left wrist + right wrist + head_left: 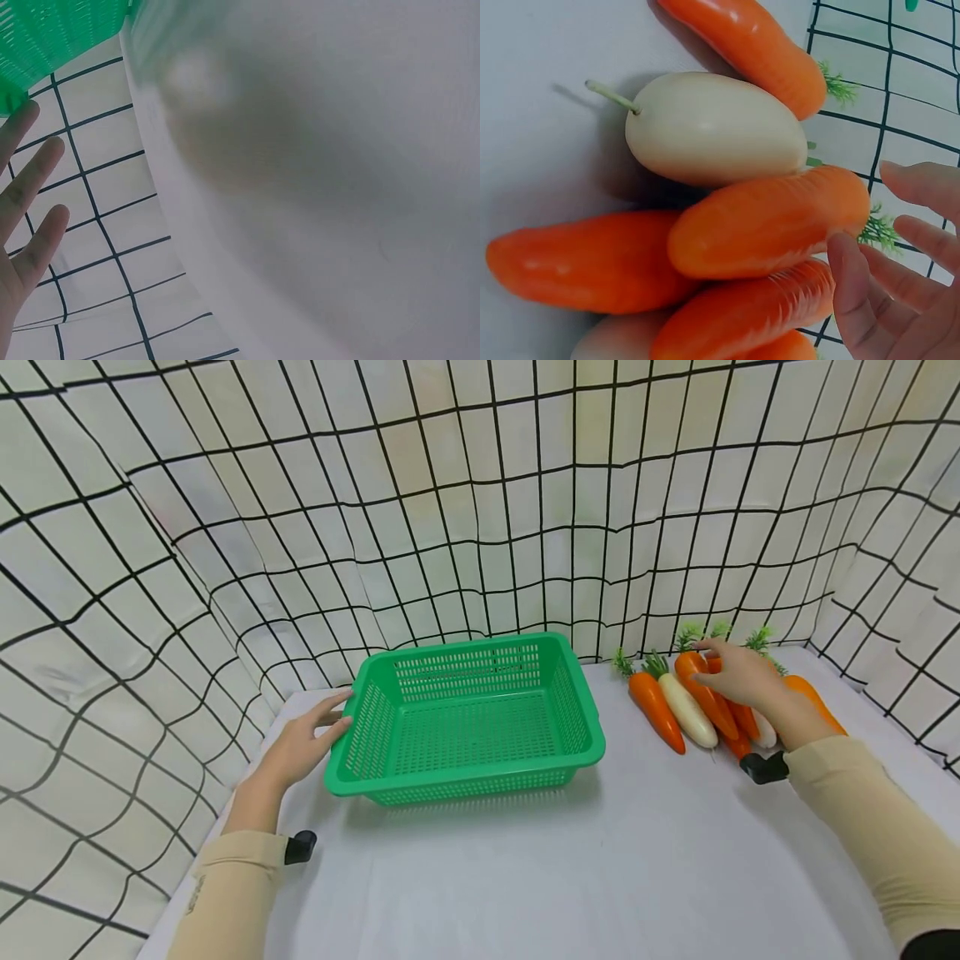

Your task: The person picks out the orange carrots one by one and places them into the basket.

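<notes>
A green plastic basket (468,777) with slotted walls stands in the middle of the head view, its bare floor showing. My left hand (300,747) is at its left rim, fingers extended and slightly spread. On the right lies a pile of carrots and white radishes with green tops. Over the pile, my right hand (742,681) has its fingers parted around the leafy end of an upper carrot (769,221); one fingertip overlaps that carrot in the right wrist view. Left of it lie a white radish (686,710) and another carrot (655,712).
White cloth covers the table (465,885). Black wire grid (480,502) backed with white sheeting rises behind and along both sides, close behind the basket and vegetables. One orange carrot (813,702) lies at the pile's right, partly behind the right forearm.
</notes>
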Available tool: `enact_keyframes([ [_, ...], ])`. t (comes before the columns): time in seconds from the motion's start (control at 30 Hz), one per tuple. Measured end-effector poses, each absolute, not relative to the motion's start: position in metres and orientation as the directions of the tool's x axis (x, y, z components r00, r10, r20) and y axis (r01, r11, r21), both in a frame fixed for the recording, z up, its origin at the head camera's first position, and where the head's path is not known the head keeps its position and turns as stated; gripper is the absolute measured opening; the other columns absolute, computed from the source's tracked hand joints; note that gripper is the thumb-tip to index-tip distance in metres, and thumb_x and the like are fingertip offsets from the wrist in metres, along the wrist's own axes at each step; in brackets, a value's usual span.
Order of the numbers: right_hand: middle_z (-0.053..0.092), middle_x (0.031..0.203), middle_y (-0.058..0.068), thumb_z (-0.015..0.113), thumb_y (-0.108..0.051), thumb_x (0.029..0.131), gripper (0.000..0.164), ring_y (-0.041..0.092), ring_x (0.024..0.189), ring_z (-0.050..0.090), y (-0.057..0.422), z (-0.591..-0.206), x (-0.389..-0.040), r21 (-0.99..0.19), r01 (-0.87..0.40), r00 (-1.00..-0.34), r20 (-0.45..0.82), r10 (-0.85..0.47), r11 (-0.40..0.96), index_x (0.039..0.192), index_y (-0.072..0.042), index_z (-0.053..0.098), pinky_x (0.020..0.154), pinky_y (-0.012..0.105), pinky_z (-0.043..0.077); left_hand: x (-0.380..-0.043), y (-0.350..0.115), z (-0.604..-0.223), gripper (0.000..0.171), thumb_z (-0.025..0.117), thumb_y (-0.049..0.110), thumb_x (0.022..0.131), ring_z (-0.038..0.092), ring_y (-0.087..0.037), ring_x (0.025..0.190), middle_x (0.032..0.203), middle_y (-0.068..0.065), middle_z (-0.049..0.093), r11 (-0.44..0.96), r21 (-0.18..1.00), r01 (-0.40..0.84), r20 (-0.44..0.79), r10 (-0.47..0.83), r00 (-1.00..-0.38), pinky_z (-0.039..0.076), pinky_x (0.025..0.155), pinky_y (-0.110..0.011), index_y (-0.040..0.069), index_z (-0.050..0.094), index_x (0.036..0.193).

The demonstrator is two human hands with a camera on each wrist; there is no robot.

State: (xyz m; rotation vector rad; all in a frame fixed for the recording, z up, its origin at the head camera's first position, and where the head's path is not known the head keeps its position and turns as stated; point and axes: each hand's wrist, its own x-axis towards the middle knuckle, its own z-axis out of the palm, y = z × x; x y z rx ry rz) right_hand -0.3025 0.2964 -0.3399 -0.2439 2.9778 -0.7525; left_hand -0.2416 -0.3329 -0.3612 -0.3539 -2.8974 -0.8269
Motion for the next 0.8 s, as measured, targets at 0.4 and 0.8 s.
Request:
enact_keyframes([
  [0.4, 0.043, 0.141, 0.043, 0.065, -0.028, 0.101, 0.072, 0.059, 0.122, 0.046, 0.283, -0.347, -0.312, -0.360, -0.092, -0.991, -0.054, -0.120, 0.929, 0.152, 0.009, 0.032, 0.100, 0.072, 0.038, -0.241, -0.332, -0.365, 0.059, 0.045, 0.042, 0.110, 0.046, -0.057, 0.132, 0.143, -0.036, 0.050, 0.828, 0.500, 0.254, 0.144, 0.210, -0.967, 0.034, 0.101, -0.076, 0.013, 0.033, 0.161],
  [0.8, 0.043, 0.142, 0.042, 0.066, -0.030, 0.099, 0.070, 0.060, 0.120, 0.047, 0.280, -0.353, -0.318, -0.264, -0.077, -0.996, -0.022, -0.086, 0.961, 0.152, 0.005, 0.035, 0.091, 0.072, 0.043, -0.240, -0.333, -0.370, 0.059, 0.042, 0.041, 0.111, 0.045, -0.056, 0.133, 0.142, -0.035, 0.051, 0.818, 0.517, 0.252, 0.141, 0.209, -0.968, 0.031, 0.103, -0.078, 0.017, 0.029, 0.163],
])
